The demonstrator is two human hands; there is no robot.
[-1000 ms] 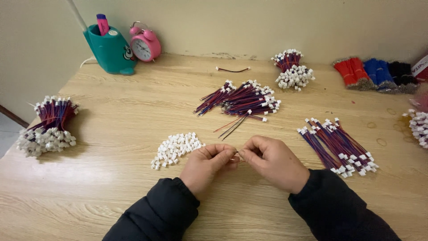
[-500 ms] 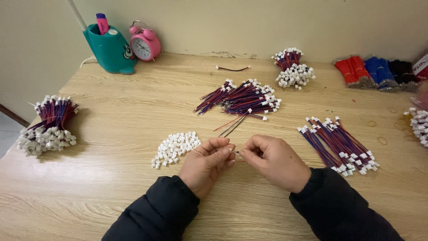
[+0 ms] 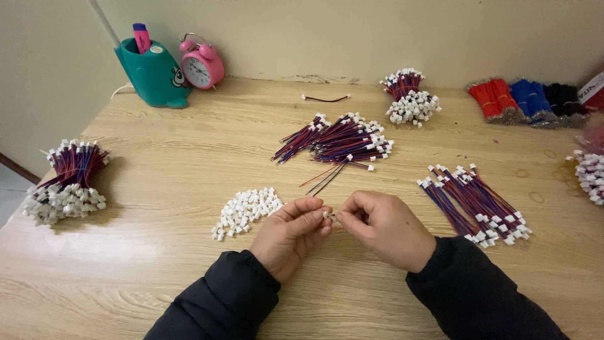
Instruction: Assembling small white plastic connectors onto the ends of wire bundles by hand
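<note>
My left hand (image 3: pixel 290 234) and my right hand (image 3: pixel 385 228) meet over the wooden table (image 3: pixel 176 182), fingertips pinched together on a small white connector (image 3: pixel 327 215) and thin wires that are mostly hidden by my fingers. Just left of my left hand lies a heap of loose white connectors (image 3: pixel 245 209). Beyond my hands lies a spread pile of red and blue wires with white plugs (image 3: pixel 343 140). A second such pile (image 3: pixel 475 204) lies to the right of my right hand.
A tied wire bundle (image 3: pixel 66 182) sits at the left edge, another (image 3: pixel 409 97) at the back, and more white plugs (image 3: pixel 588 173) at the right edge. A teal pen holder (image 3: pixel 151 69), pink alarm clock (image 3: pixel 201 66), one loose wire (image 3: pixel 326 97) and red, blue and black wire bundles (image 3: pixel 525 101) line the wall.
My hands stay pinched together at the same spot; only the fingers shift slightly.
</note>
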